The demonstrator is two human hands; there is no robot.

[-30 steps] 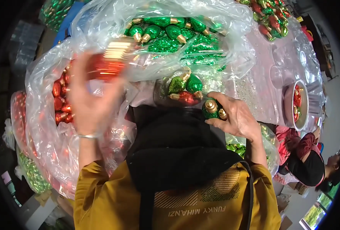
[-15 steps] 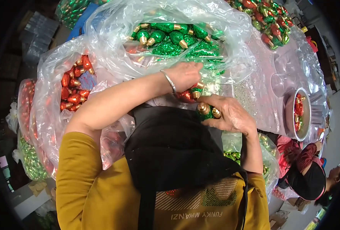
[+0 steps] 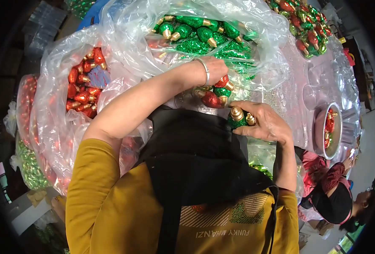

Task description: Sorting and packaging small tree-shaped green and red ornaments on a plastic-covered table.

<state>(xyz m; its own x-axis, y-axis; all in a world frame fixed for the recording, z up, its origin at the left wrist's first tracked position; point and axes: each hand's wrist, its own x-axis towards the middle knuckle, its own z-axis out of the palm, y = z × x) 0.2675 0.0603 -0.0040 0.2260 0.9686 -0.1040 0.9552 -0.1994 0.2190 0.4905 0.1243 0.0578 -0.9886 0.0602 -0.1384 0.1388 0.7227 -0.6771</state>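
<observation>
My left hand (image 3: 215,70) is curled over a red glitter bulb ornament (image 3: 222,81) with a gold screw-shaped base. Its fingertips are partly hidden. Just below, a green bulb ornament (image 3: 222,92) and a darker red one (image 3: 211,100) lie close together at the edge of my black apron (image 3: 187,139). To the right, my right hand (image 3: 267,121) is closed around green glitter bulb ornaments (image 3: 235,122), their gold bases facing up between thumb and forefinger. Beyond my left hand, loose green bulb ornaments (image 3: 205,34) fill an open clear plastic bag (image 3: 132,25).
A clear bag at left holds red bulb ornaments (image 3: 82,97). Mixed red and green ones (image 3: 310,31) are heaped at the far right. A round tub (image 3: 337,148) with a few ornaments and clear plastic cups (image 3: 316,95) stand at right. A co-worker (image 3: 333,194) sits beyond the tub.
The whole view has shifted slightly. My left hand has lifted a little away from the cluster, baring more of the red ornament. My right hand keeps its hold on the green ornaments.
</observation>
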